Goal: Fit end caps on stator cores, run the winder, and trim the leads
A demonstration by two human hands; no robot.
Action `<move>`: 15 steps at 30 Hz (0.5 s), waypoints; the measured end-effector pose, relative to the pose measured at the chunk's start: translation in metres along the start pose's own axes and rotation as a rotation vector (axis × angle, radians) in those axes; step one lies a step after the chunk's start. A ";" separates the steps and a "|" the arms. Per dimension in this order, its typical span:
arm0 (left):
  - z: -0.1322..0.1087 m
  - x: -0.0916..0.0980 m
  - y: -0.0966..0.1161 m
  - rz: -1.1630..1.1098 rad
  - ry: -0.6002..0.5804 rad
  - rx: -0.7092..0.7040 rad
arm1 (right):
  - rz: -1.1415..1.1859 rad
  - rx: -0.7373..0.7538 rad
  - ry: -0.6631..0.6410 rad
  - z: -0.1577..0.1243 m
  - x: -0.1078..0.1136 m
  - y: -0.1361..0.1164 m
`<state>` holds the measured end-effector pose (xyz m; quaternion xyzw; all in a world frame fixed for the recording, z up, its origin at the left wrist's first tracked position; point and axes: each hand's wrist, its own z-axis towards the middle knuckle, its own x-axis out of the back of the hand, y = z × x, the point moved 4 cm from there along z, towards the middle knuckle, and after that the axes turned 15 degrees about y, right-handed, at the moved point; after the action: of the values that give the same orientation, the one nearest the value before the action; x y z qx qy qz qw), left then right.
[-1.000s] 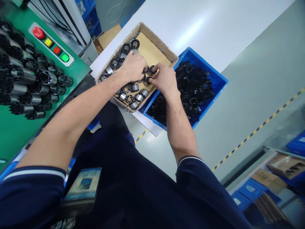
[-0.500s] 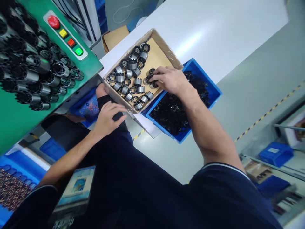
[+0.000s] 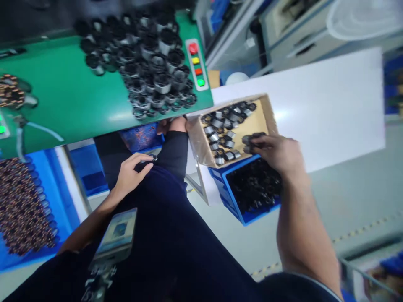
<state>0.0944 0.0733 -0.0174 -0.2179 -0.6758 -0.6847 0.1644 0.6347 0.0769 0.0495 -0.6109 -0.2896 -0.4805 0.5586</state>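
My right hand [image 3: 273,153] grips a small bunch of black slotted metal parts [image 3: 252,143] above the corner of a cardboard box [image 3: 267,113]. The box holds several silver-and-black slotted cylinders [image 3: 222,134] lying on its tan base. My left hand [image 3: 130,174] is away from the box, its fingertips on a black sleeve [image 3: 171,153] with a small dark item [image 3: 152,157] at them. That sleeve ends in another hand [image 3: 172,124] beside the box corner.
A blue bin [image 3: 239,214] of black parts stands under my right hand, against the box. Several slotted cylinders crowd a green bench [image 3: 63,96] with a button panel [image 3: 195,65]. At lower left, a blue tray [image 3: 22,205] holds copper-coloured parts. A white board [image 3: 327,113] lies beyond the box.
The whole view has swung round, so the bench now runs across the top. My right hand has moved from the parts on the box base to its edge, holding parts. My left hand stays near the sleeve.
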 end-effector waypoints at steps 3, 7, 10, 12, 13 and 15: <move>0.007 0.032 -0.010 0.006 0.186 -0.052 | 0.095 0.083 0.035 -0.024 0.024 -0.078; 0.031 0.065 -0.030 0.035 0.566 -0.159 | 0.319 0.240 -0.070 -0.037 0.005 -0.220; 0.059 0.079 -0.036 0.051 0.736 -0.238 | 0.404 0.415 -0.250 -0.010 -0.061 -0.329; 0.082 0.085 -0.036 0.032 0.695 -0.282 | 0.351 0.497 -0.281 0.022 -0.116 -0.386; 0.093 0.086 -0.036 0.041 0.650 -0.296 | 0.313 0.502 -0.253 0.040 -0.142 -0.408; 0.115 0.086 -0.038 0.118 0.544 -0.281 | 0.231 0.448 -0.202 0.075 -0.186 -0.441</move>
<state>0.0098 0.1948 -0.0059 -0.0860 -0.4918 -0.7940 0.3469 0.1926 0.2744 0.0645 -0.5461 -0.3713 -0.2739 0.6992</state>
